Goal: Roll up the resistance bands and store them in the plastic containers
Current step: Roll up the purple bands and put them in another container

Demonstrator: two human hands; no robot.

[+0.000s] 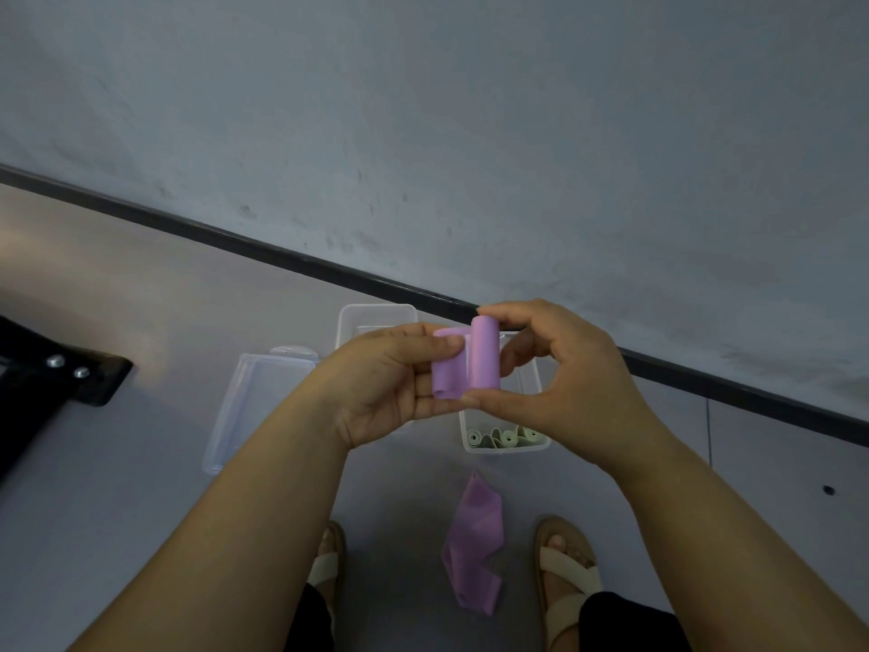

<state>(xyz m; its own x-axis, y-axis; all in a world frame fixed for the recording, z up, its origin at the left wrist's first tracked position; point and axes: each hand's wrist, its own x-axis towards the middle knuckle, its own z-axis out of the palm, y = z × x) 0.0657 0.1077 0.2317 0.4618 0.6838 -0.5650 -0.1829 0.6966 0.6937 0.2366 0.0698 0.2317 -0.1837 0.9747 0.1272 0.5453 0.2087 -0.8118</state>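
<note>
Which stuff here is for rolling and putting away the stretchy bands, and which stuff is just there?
For the job: purple band in both hands, loose purple band, green rolls, clear containers, lid.

Just there: black object, sandals.

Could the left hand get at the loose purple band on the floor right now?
Probably not yet. The left hand is busy gripping the purple roll together with the right hand. Nothing covers the loose band lying between the feet, so the way is free once the grip lets go.
</note>
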